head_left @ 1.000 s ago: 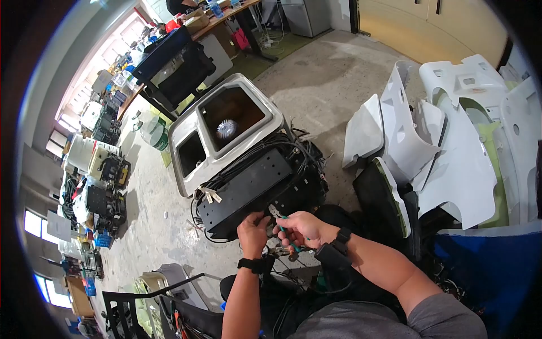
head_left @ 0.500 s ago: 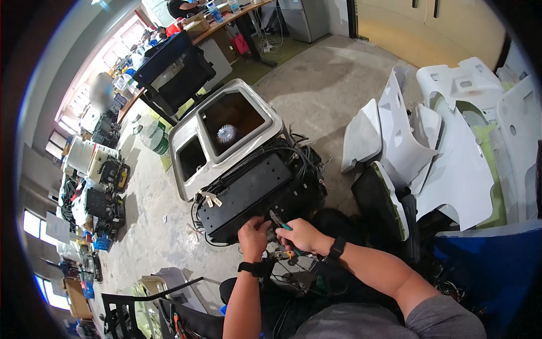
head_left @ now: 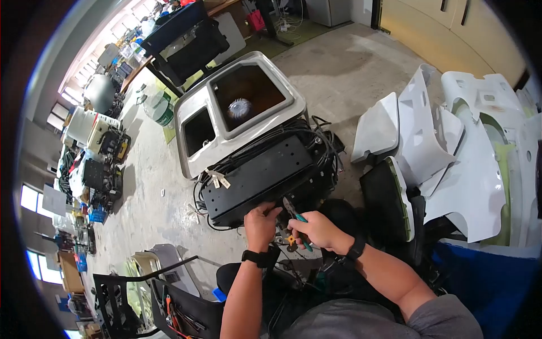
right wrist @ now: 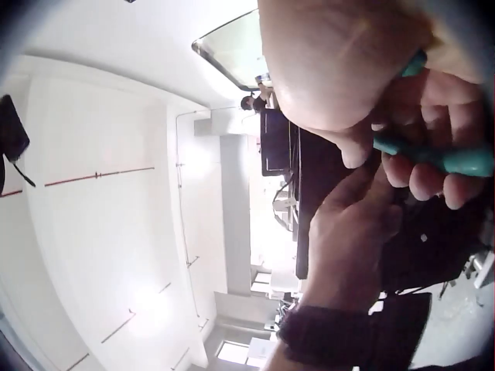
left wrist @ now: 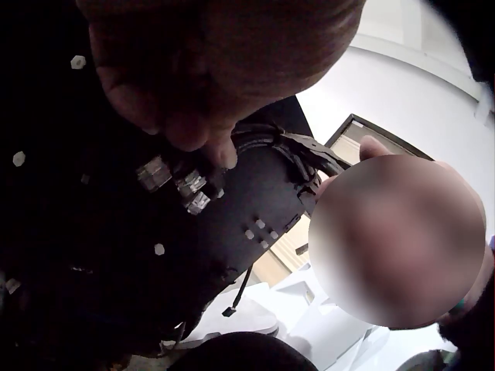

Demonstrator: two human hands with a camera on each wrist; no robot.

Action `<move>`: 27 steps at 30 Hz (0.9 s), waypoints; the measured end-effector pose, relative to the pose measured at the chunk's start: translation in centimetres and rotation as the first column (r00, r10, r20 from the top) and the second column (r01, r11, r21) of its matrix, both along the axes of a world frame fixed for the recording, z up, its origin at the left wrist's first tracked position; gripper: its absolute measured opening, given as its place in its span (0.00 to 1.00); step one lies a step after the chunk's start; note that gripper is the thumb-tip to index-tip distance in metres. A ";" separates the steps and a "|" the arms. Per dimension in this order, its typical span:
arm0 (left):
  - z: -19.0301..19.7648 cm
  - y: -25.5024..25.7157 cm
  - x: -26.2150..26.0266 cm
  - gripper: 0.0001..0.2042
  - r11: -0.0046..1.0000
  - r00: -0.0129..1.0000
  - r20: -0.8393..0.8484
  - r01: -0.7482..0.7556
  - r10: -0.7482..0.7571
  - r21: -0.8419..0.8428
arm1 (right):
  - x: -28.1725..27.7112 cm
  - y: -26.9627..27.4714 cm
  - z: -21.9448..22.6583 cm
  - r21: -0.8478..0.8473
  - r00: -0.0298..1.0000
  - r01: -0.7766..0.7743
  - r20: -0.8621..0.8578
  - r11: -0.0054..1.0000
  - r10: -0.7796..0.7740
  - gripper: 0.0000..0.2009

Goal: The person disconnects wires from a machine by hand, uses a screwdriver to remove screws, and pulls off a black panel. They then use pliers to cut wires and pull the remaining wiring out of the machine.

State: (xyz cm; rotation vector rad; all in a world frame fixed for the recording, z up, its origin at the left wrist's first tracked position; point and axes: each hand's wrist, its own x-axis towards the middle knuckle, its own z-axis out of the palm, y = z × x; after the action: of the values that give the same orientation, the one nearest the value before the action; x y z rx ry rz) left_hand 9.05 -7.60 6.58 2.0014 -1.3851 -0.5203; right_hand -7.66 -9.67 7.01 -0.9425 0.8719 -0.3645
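Observation:
A black metal chassis (head_left: 257, 178) wrapped in black cables lies on the floor against a grey housing (head_left: 195, 144) with a fan inside. My left hand (head_left: 261, 222) curls its fingers at the chassis's near edge. In the left wrist view its fingertips (left wrist: 220, 154) pinch a black cable (left wrist: 267, 139) next to small clear connectors (left wrist: 178, 184). My right hand (head_left: 315, 229) grips teal-handled pliers (head_left: 294, 213), whose nose points up at the chassis edge just right of the left hand. The right wrist view shows the teal handles (right wrist: 452, 161) in the curled fingers.
White body panels (head_left: 446, 141) are stacked to the right, with a dark panel (head_left: 387, 198) leaning beside my right arm. A black chair frame (head_left: 135, 282) and tool bag stand at lower left. Equipment and boxes (head_left: 96, 164) line the left wall. Bare concrete floor (head_left: 344, 68) lies beyond.
Both hands have stayed at the chassis's near edge. The pliers' nose has edged closer to the left hand's fingers. The head view has shifted, so everything sits lower and to the right.

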 end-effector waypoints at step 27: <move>-0.3 -0.2 -0.1 0.08 1.000 1.000 -0.027 0.016 -0.016 -0.020 | -1.0 -2.4 -1.1 0.458 0.869 -0.284 0.494 0.843 0.025 0.17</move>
State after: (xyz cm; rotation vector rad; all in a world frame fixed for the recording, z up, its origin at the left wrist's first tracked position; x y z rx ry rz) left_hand 8.99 -7.83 6.29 1.9623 -1.3858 -0.5368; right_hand -8.67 -12.10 5.94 -0.3818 0.3945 -0.1806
